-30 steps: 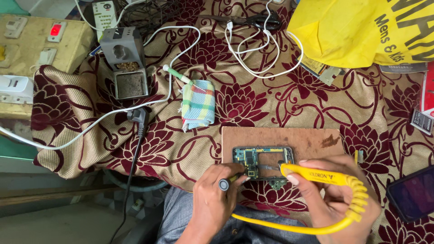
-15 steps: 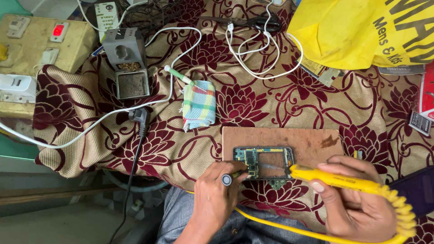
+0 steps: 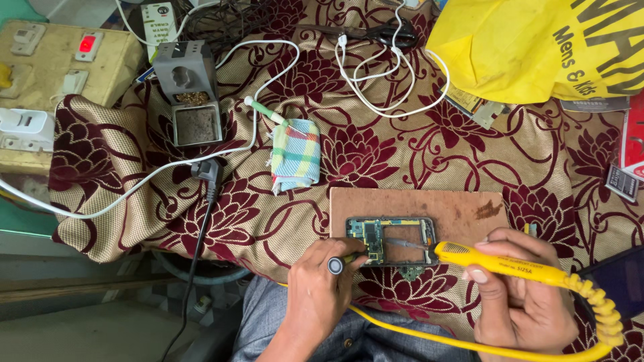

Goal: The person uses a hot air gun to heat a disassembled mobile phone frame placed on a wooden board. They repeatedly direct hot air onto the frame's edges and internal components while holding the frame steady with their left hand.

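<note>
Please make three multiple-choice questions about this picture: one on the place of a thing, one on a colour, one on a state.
1. Where does the opened phone lie?
A. on the brown board
B. on the checked cloth
C. inside the yellow bag

2. What colour is the soldering iron in the right hand?
A. red
B. yellow
C. grey

3. What is the state of the red switch on the socket box?
A. dark
B. broken off
C. lit

Key: 1 A, the phone rests on the brown board, apart from the checked cloth. 2 B, handle and coiled cord are yellow. 3 C, the switch glows red. The left hand holds a thin tool.
</note>
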